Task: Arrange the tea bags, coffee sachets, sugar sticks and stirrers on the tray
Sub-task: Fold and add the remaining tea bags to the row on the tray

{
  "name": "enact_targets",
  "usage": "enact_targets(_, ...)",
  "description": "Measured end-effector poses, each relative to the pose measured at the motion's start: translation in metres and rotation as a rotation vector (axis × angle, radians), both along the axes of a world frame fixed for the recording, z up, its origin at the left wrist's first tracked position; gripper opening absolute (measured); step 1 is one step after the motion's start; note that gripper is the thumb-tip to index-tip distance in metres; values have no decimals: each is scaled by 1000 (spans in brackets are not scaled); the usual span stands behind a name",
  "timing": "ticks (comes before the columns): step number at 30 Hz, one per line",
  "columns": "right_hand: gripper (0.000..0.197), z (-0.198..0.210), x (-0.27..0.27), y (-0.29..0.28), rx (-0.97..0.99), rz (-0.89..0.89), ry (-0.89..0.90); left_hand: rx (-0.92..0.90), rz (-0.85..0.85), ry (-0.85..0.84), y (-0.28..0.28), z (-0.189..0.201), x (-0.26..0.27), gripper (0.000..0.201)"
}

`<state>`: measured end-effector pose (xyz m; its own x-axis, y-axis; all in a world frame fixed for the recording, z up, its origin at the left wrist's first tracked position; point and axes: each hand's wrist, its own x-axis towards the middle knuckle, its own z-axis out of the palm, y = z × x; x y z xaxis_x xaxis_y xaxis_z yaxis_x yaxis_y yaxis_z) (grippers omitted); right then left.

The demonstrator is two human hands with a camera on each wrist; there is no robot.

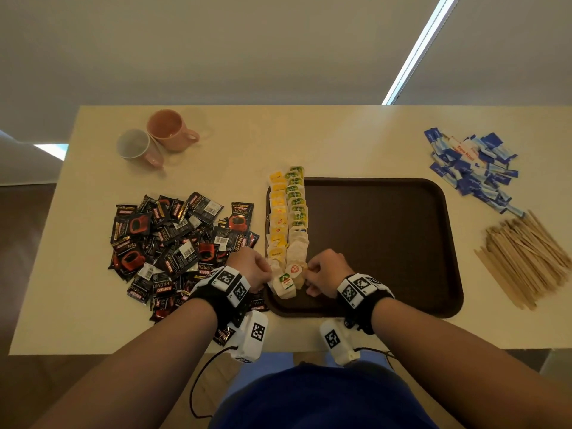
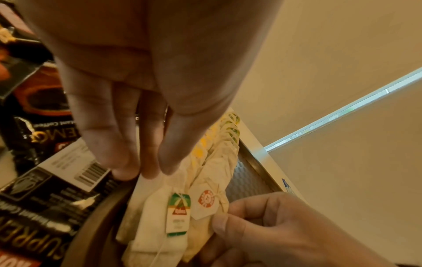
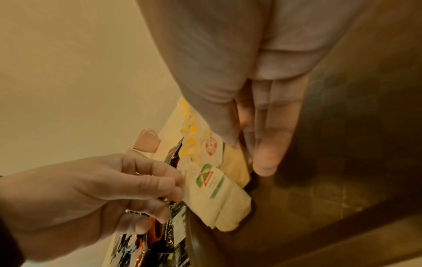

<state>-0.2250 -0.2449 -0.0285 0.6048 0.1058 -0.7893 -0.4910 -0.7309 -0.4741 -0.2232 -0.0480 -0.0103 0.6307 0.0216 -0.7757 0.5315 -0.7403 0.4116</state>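
A: Both hands at 6 o'clock: left hand [image 1: 252, 267] and right hand [image 1: 325, 270] each pinching the nearest tea bags [image 1: 286, 281].

B: Tea-bag rows line the tray [image 1: 387, 243] at its 9 o'clock edge.

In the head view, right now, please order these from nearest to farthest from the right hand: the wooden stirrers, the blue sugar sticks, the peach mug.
From the right hand:
1. Wooden stirrers, on the table right of the tray.
2. Blue sugar sticks, far right.
3. Peach mug, far left corner.

Cream table [image 1: 235, 168], beige wall [image 1: 216, 41], bright light strip [image 1: 418, 51].
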Motion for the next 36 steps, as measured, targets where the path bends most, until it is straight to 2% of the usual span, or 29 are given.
enact_targets(5,15,0,3,-9,-33,-41,-40,118,14,-85,1,-6,0,13)
enact_targets(9,16,1,1,-4,-1,-54,-48,166,-54,-92,-2,-6,3,13)
enact_targets(13,13,0,0,-1,-8,-18,-39,141,-116,-115,-1,-6,7,19)
enact_targets(16,9,-2,0,-1,-3,-2,-64,95,-162,-171,-3,-4,11,14)
enact_targets(20,14,-2,0,-2,-5,27,-120,-6,-189,-200,-7,1,14,11)
enact_targets(24,11,-1,6,-11,-28,51,-95,-17,-162,-224,-6,1,11,16)
enact_targets(28,32,3,29,-17,-130,11,-214,23,-80,-304,0,1,14,13)
enact_targets(31,37,9,49,-6,-135,-76,-276,33,3,-331,1,4,20,6)
enact_targets(36,38,13,64,8,-93,-66,-236,24,58,-366,1,3,32,8)
